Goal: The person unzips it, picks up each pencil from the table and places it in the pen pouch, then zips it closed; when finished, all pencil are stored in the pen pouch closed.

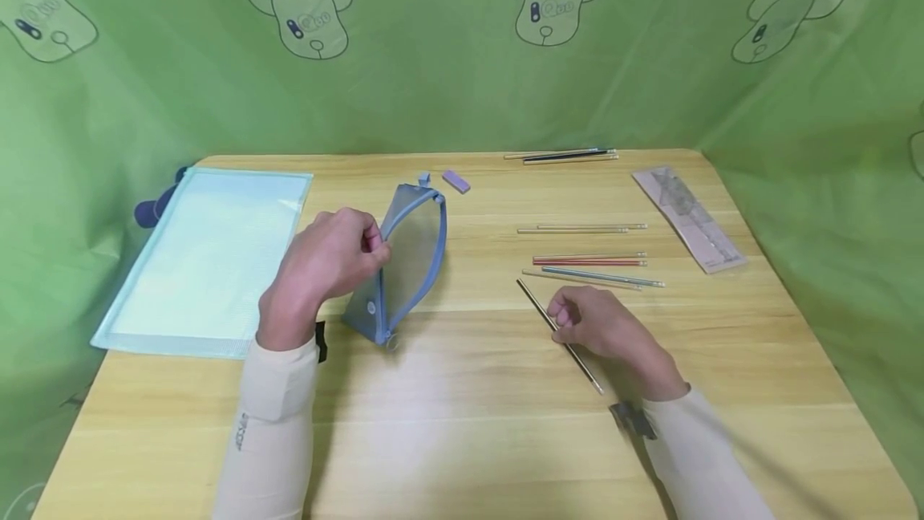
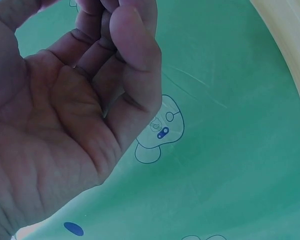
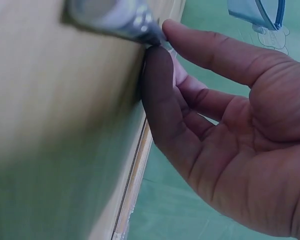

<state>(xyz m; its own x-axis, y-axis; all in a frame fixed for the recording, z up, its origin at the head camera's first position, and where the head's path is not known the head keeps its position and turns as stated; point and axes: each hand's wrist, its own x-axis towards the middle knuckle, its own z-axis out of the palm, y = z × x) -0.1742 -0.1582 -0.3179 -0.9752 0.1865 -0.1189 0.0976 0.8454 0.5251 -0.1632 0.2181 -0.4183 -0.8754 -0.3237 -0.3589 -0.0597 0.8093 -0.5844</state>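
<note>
The fingertips (image 3: 159,65) and thumb of the right hand (image 1: 609,326) pinch a dark pencil (image 1: 575,356) around its middle, at about four o'clock from the blue pouch (image 1: 411,263). The pencil slants from eleven to five. From where I stand it looks light and stiff, the smooth barrel perhaps a touch slippery; mid-shaft seems a sound place to hold it. The left hand (image 1: 325,259) has the pouch's nine-o'clock rim between thumb and finger, the mouth gaping toward three. Its thin walls look soft, likely to sag without support, so the firmer zip edge is the better hold. I can't make out anything inside. At nine o'clock from it lies a flat, pale folder (image 1: 205,259), contents uncertain; at one o'clock from the right hand, a slim packet (image 1: 686,219) holds something too faint to name.
</note>
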